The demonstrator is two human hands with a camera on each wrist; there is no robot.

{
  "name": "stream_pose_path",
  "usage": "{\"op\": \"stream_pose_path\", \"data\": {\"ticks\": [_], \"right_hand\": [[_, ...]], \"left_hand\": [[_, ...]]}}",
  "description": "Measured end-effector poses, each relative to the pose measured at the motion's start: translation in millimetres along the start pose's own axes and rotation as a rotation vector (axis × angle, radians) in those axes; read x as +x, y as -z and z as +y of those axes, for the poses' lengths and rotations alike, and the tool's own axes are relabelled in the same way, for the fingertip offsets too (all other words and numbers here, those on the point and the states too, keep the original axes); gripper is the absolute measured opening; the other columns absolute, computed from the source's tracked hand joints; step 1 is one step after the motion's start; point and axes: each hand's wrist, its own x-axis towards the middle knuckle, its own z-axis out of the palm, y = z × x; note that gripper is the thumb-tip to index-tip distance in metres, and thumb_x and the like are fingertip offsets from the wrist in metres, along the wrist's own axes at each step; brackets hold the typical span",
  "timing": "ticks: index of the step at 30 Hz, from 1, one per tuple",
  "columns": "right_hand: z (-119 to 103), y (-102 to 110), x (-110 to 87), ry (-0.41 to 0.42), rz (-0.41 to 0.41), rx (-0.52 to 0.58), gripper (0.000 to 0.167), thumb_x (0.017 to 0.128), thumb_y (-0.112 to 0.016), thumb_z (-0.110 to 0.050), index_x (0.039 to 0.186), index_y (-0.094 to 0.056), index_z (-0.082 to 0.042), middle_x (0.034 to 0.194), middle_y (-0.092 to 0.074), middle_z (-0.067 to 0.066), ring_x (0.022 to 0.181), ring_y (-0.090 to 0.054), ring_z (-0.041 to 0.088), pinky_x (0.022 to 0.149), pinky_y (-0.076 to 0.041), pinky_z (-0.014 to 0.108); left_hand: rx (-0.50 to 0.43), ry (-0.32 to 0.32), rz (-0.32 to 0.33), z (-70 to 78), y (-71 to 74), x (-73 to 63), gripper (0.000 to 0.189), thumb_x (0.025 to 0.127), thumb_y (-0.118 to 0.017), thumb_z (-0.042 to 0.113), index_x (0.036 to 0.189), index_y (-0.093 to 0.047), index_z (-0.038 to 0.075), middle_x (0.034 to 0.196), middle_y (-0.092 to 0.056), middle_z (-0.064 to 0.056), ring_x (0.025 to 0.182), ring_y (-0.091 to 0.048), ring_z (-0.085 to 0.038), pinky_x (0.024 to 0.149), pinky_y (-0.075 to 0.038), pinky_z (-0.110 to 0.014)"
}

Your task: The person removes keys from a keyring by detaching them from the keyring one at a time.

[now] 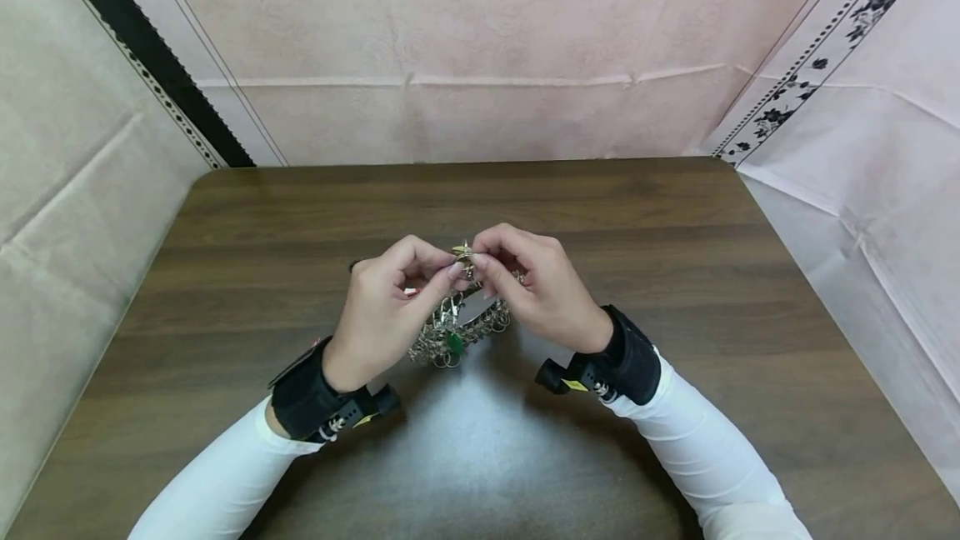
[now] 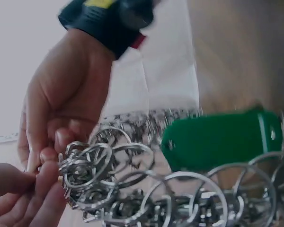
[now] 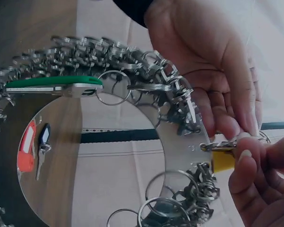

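A round metal key holder (image 1: 459,333), ringed with many small clasps and split rings, stands tilted between both hands above the table. My left hand (image 1: 382,307) and my right hand (image 1: 546,294) meet at its top, where thumbs and fingertips pinch a small metal key ring. A yellow key tag (image 3: 222,160) sits at these fingertips, beside the holder's edge. Fingers cover most of the key ring, and how it joins the holder cannot be told. From the holder hangs a green key tag (image 2: 222,141) on its own split ring (image 3: 113,87).
A red key tag (image 3: 26,147) and a key with a black head (image 3: 44,144) appear through the holder's open centre, against the wooden table (image 1: 637,215). Pale cloth (image 1: 487,40) hangs behind the table and along both sides. Both wrists wear black camera bands.
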Motion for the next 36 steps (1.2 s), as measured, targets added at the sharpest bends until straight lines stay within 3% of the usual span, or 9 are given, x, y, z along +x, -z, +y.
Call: {"op": "stream_pose_path", "data": {"ticks": [8,13,17,21,27,32,36], "right_hand": [[-0.1,-3.6,-1.2,-0.091,0.012,0.124,0.008,0.095,-0.063,0.008,0.101,-0.059,0.004,0.081,-0.066,0.012,0.066,-0.066,0.019,0.059,-0.057,0.028],[-1.4,-9.4,-1.0,-0.034,0.064,0.072,0.007,0.093,-0.066,0.007,0.095,-0.062,0.003,0.082,-0.067,0.011,0.068,-0.065,0.014,0.058,-0.053,0.024],[0.0,-13.6,-1.5,0.014,0.11,0.083,0.005,0.093,-0.064,0.009,0.094,-0.061,0.005,0.082,-0.065,0.013,0.07,-0.063,0.013,0.059,-0.053,0.024],[2.1,-14.2,-2.6,0.042,0.132,0.112,0.006,0.093,-0.061,0.013,0.096,-0.06,0.008,0.082,-0.063,0.015,0.069,-0.063,0.014,0.059,-0.056,0.027],[3.4,-12.0,-3.1,0.054,0.115,0.145,0.006,0.098,-0.059,0.005,0.097,-0.058,0.01,0.08,-0.063,0.016,0.065,-0.063,0.021,0.057,-0.055,0.026],[3.2,-9.5,-3.0,0.05,0.085,0.168,0.005,0.098,-0.059,0.005,0.096,-0.057,0.009,0.078,-0.063,0.016,0.067,-0.062,0.012,0.057,-0.055,0.026],[3.1,-7.7,-2.4,0.056,0.049,0.182,0.006,0.098,-0.058,0.005,0.095,-0.056,0.009,0.078,-0.063,0.015,0.068,-0.062,0.008,0.057,-0.055,0.027]], "left_hand": [[-0.116,0.098,0.081,1.3,-4.8,-1.1,0.008,0.089,-0.07,-0.011,0.092,-0.063,-0.009,0.079,-0.073,-0.018,0.074,-0.072,-0.005,0.066,-0.06,-0.022],[-0.173,0.151,0.119,4.2,-2.8,-2.0,0.006,0.091,-0.067,-0.011,0.093,-0.061,-0.011,0.081,-0.071,-0.023,0.073,-0.072,-0.004,0.065,-0.06,-0.023],[-0.18,0.163,0.111,5.8,-1.5,-1.5,0.006,0.09,-0.068,-0.01,0.094,-0.062,-0.01,0.082,-0.072,-0.022,0.073,-0.073,-0.007,0.064,-0.06,-0.024],[-0.151,0.112,0.106,6.3,-1.8,-0.1,0.007,0.089,-0.07,-0.01,0.093,-0.065,-0.009,0.082,-0.073,-0.021,0.074,-0.073,-0.009,0.066,-0.06,-0.022],[-0.037,-0.014,0.097,1.6,-1.1,1.4,0.01,0.085,-0.075,-0.009,0.091,-0.068,-0.007,0.08,-0.074,-0.014,0.071,-0.073,-0.011,0.065,-0.058,-0.018],[0.054,-0.129,0.086,0.7,6.1,3.7,0.012,0.084,-0.075,-0.008,0.094,-0.068,-0.006,0.08,-0.07,-0.01,0.07,-0.065,-0.008,0.063,-0.053,-0.014],[0.1,-0.201,0.051,0.7,14.8,8.2,0.017,0.089,-0.069,-0.007,0.105,-0.069,-0.005,0.088,-0.064,-0.011,0.07,-0.053,-0.006,0.058,-0.044,-0.014]]}}
